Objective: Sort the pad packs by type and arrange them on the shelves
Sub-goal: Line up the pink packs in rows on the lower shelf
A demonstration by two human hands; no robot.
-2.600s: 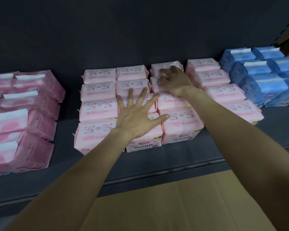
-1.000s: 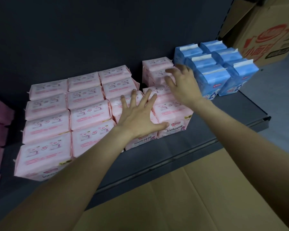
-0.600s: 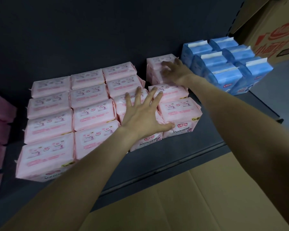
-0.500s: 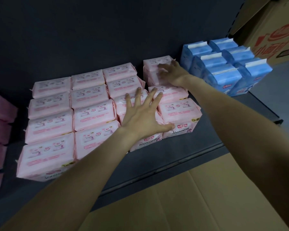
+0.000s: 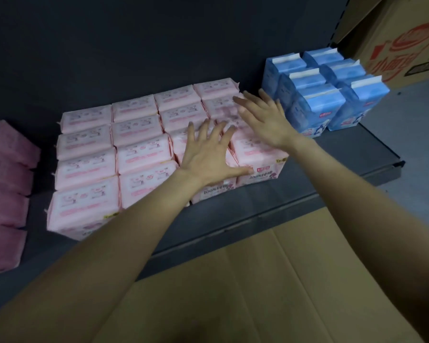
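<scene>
Your left hand (image 5: 206, 154) lies flat on the light pink packs (image 5: 139, 142), fingers spread wide and the thumb stretched along the front edge of a pack; its grip is fully open and closes on nothing. Your right hand (image 5: 266, 122) is also open, fingers extended and a little apart, palm down over the right-hand column of the same block; it is blurred, so you cannot tell whether it presses the wrapping or only hovers just above it. It holds nothing.

The light pink packs sit on the dark shelf (image 5: 344, 154), set in four columns running from the front edge back to the rear panel, sides touching. They are soft, pillow-shaped plastic wraps, pale pink with small printed figures and a deeper pink band on top; the front faces of the nearest ones show a yellow corner mark and dark lettering.

Just right of them, with a narrow gap, the blue packs (image 5: 325, 102) stand upright in two columns, taller, with white folded top seams and a small red label low on the front. At the far left, well apart, darker pink packs (image 5: 5, 184) lie in a column, partly cut off by the frame edge.

Below the shelf is a brown cardboard sheet (image 5: 270, 280), and a printed cardboard box (image 5: 401, 43) stands at the upper right.
</scene>
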